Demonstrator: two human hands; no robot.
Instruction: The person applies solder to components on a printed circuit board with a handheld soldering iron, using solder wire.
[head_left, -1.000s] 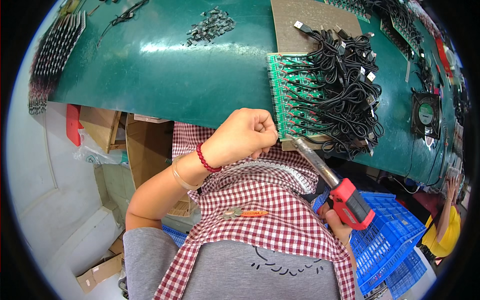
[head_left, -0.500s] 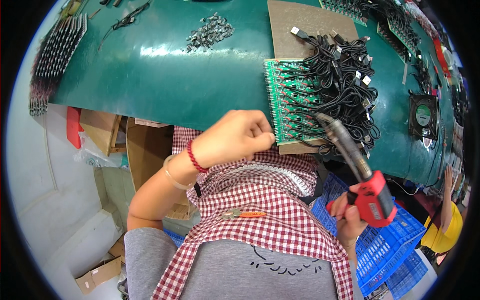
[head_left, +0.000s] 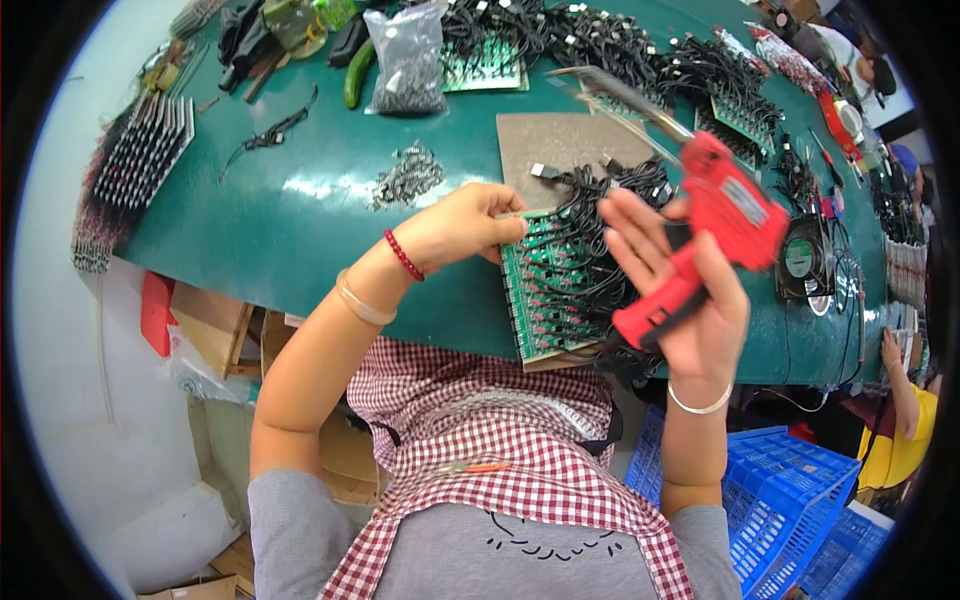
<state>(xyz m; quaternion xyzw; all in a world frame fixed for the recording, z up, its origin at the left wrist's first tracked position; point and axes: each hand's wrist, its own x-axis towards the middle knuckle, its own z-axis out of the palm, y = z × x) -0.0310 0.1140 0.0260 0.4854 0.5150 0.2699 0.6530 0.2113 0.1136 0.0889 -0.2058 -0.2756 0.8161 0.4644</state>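
A green circuit board panel (head_left: 540,290) with rows of small boards lies near the table's front edge, black USB cables (head_left: 610,185) bunched along its right side. At its upper left corner, my left hand (head_left: 470,222) pinches the edge between thumb and fingers. My right hand (head_left: 690,300) holds a red soldering gun (head_left: 735,205) above the cables. The gun's handle rests across the palm under my thumb, while the other fingers stretch out. Its metal nozzle points up and left, blurred by motion. A brown board (head_left: 550,150) lies under the panel.
Small dark parts (head_left: 410,175) lie in a pile left of the panel. Farther back are a bag of parts (head_left: 405,65), a cucumber (head_left: 358,75) and more cabled boards. A fan (head_left: 803,255) stands at right. Blue crates (head_left: 780,480) sit below the table; another person's arm (head_left: 897,375) is at far right.
My left hand has gone from the panel's near left corner to its far left corner. My right hand has raised the soldering gun from beside my lap to over the cables. The view has shifted.
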